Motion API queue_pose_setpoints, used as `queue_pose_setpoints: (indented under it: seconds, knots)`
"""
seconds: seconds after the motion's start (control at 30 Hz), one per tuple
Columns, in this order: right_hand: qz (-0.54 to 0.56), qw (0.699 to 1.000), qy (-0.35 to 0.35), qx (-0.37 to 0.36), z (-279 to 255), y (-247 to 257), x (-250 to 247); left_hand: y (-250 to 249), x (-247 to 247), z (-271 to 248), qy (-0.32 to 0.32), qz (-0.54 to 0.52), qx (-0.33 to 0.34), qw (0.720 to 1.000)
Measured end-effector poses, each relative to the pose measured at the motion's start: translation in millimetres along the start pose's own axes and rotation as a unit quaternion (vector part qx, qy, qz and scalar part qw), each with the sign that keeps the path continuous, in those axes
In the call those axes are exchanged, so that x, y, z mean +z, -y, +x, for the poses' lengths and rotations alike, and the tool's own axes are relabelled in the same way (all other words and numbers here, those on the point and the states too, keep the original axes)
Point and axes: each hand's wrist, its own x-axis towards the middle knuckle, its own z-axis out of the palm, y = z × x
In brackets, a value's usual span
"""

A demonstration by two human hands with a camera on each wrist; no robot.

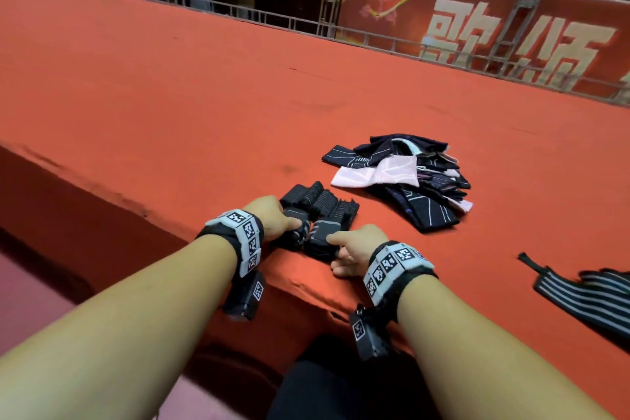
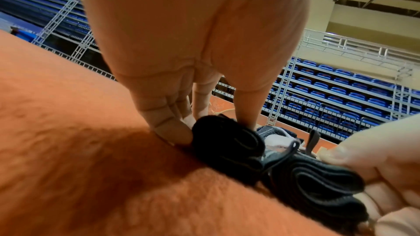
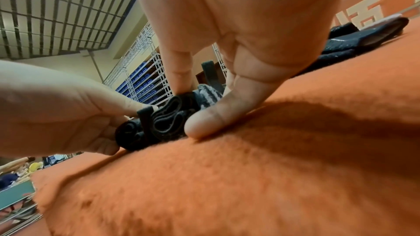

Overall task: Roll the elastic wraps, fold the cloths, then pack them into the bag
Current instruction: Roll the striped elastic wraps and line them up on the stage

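Note:
Two black rolled elastic wraps lie side by side at the front edge of the red carpeted platform (image 1: 170, 95). My left hand (image 1: 289, 225) pinches the left roll (image 1: 295, 232) between thumb and fingers, with its coiled end (image 2: 227, 148) plain in the left wrist view. My right hand (image 1: 335, 245) grips the right roll (image 1: 318, 239), thumb and index finger on its coiled end (image 3: 169, 114). Several more rolled wraps (image 1: 324, 201) sit just behind both hands. A heap of dark and pink cloths (image 1: 405, 174) lies further back on the right.
An unrolled black-and-grey striped wrap (image 1: 586, 290) lies flat at the right edge. The platform drops off just below my wrists. A metal railing (image 1: 238, 15) and a red banner (image 1: 477, 20) run along its far side.

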Motion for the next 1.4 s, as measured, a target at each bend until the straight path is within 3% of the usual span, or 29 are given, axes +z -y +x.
queue_pose_setpoints:
  seconds: [0.37,0.57,0.73,0.87,1.07,1.4]
  knots:
    - [0.067,0.996,0.057,-0.009,6,12,27,27,-19,12,-0.002,-0.026,0.003,1.0]
    - [0.077,0.996,0.046,-0.008,12,13,40,41,-14,20,-0.018,-0.016,-0.002,1.0]
    - [0.052,0.997,0.049,-0.013,16,9,39,31,-19,18,0.001,0.029,-0.013,0.999]
    - [0.012,0.997,0.08,-0.003,8,8,23,10,-28,14,-0.048,0.027,-0.019,0.998]
    - [0.023,0.999,0.041,-0.02,-10,4,-56,-73,-35,4,-0.097,-0.007,0.061,0.993]
    - [0.086,0.983,-0.156,-0.036,-56,-43,-267,-261,37,-20,-0.008,0.014,0.243,0.97]
